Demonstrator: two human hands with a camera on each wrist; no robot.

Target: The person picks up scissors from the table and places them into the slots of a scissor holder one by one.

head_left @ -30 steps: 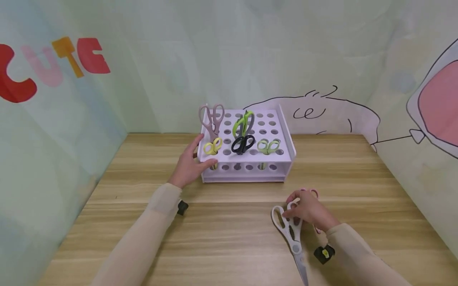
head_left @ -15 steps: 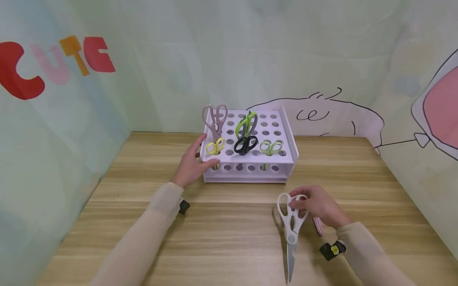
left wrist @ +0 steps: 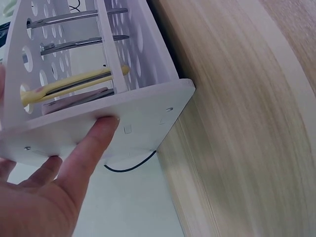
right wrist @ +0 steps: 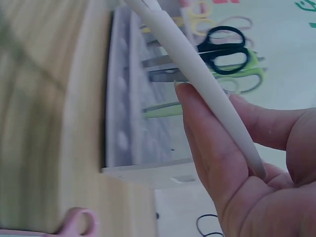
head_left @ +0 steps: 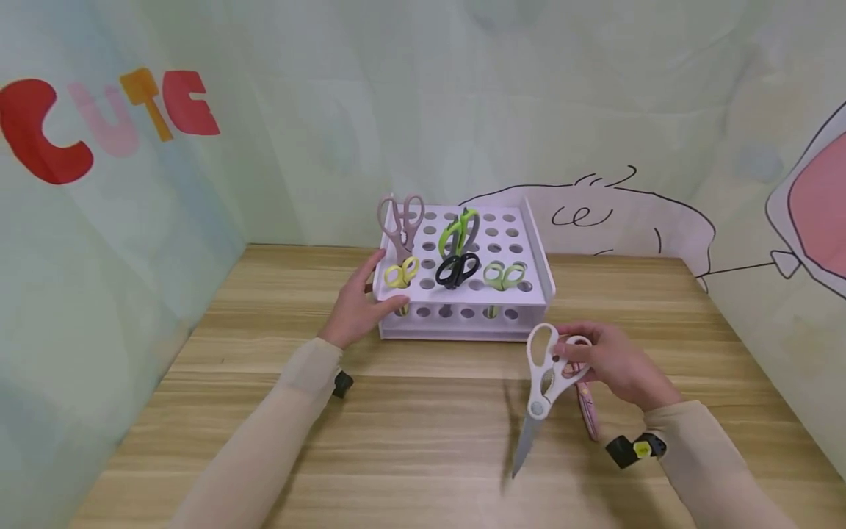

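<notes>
A white rack (head_left: pixel 432 296) with rows of round holes stands on the wooden table. My left hand (head_left: pixel 355 312) rests against its left side with straight fingers, the thumb by the front corner; in the left wrist view a finger (left wrist: pixel 91 148) touches the side panel. My right hand (head_left: pixel 617 361) pinches white kitchen scissors (head_left: pixel 538 408) by one handle loop. They hang above the table, blade slanting down, in front of the rack's right end. Pink scissors (head_left: pixel 587 415) lie below and behind that hand, partly hidden.
Several scissors stand in the rack: mauve (head_left: pixel 401 239), yellow (head_left: pixel 402 274), black (head_left: pixel 457 271), bright green and grey (head_left: pixel 465 229), and pale green (head_left: pixel 504 276). Behind the table (head_left: pixel 423 448) hangs a printed cloth (head_left: pixel 317 132).
My right hand has picked the white scissors up from the table and moved them up and slightly right, uncovering part of the pink pair. My left hand stays on the rack.
</notes>
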